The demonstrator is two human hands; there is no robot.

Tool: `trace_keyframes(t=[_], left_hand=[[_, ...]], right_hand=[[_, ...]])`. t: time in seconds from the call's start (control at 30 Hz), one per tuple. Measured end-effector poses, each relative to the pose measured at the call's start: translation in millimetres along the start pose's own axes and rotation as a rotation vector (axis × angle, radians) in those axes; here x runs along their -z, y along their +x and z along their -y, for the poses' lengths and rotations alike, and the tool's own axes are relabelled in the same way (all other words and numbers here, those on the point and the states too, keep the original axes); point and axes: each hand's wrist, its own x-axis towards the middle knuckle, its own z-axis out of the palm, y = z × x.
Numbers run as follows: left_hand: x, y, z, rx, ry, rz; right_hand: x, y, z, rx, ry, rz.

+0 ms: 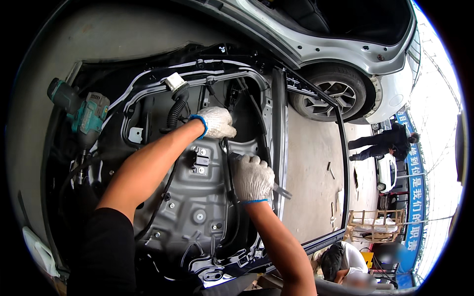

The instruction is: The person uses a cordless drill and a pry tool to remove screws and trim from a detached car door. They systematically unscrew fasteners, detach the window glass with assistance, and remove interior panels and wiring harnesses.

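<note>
A car door (197,190) lies before me, its grey inner panel bolted inside a black shell. My left hand (216,122), in a white knit glove, has its fingers curled at the opening in the upper part of the panel; whatever they pinch is hidden. Just below and to the right, my gloved right hand (253,178) is closed around a flat grey tool (282,191), whose end sticks out past the little-finger side; its kind is hidden by the glove. A black cable (228,158) runs between the two hands. Beside my left wrist rises a corrugated black wiring tube (176,112) with a white connector (174,81).
A teal cordless power tool (89,116) rests on the door's left side. The door's window frame (344,172) extends right over the concrete floor. Beyond stands a silver car with its wheel (331,93). A person in black (382,143) and another in white (345,261) are to the right.
</note>
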Motion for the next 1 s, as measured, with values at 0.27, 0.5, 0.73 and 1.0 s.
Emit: trace_keyframes(t=[0.27, 0.5, 0.73, 1.0], left_hand=[[0, -1, -3, -0.026, 0.119, 0.015], [-3, 2, -2, -0.02, 0.044, 0.029], [1, -3, -11, -0.064, -0.3, -0.062], [2, -4, -15, -0.124, -0.461, -0.144]], right_hand=[[-14, 4, -5, -0.159, 0.349, 0.142], [-16, 6, -6, -0.244, 0.455, 0.222], [-34, 14, -12, -0.355, 0.683, 0.205], [-11, -14, -25, -0.341, 0.472, 0.233]])
